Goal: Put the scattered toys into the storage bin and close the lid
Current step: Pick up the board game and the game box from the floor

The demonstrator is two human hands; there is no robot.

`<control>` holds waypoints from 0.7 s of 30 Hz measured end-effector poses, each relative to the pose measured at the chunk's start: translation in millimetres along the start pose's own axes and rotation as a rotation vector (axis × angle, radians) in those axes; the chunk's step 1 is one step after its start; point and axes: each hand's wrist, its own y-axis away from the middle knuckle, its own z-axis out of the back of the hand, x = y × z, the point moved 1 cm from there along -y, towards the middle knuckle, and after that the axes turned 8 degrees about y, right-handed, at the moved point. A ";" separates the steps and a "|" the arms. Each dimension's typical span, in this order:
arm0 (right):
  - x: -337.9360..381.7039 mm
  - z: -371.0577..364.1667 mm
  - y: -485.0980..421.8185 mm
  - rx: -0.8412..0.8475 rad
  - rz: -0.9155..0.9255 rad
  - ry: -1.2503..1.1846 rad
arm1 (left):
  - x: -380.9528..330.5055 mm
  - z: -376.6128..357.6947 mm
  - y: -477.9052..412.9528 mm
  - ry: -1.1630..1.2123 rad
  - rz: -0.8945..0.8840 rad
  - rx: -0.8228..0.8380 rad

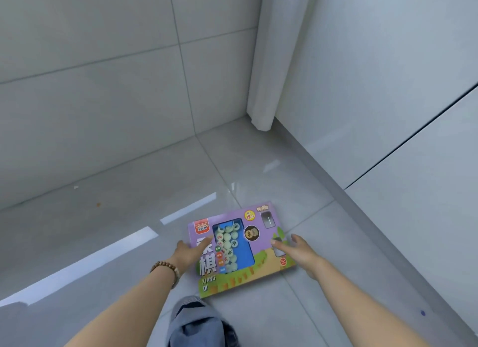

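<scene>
Fingertips (207,240) of left hand (190,252) blurred

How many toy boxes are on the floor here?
1. The purple chess box lies on the grey floor tiles, between the left hand and the right hand. Others may lie out of view.

Boxed chess set (240,248): one.
Hands: two, namely left hand (190,252) and right hand (297,251).
Beaded bracelet (168,267): one.
Round pale pieces (229,245) behind the box window: more than ten, exact count not readable.
Curtain (274,62): one.
Denim-clad knee (196,321): one.
Floor marks: three, namely orange speck (98,204), blue dot (423,313), white fleck (75,187).
</scene>
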 end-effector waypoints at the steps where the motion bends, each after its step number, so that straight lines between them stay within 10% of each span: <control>1: -1.4 -2.7 -4.2 0.002 -0.012 0.004 | 1.5 -3.0 -1.0 0.028 0.008 0.000; 21: 182.9 -51.3 118.7 -0.030 0.414 -0.200 | -60.0 128.7 90.6 0.504 -0.344 -0.128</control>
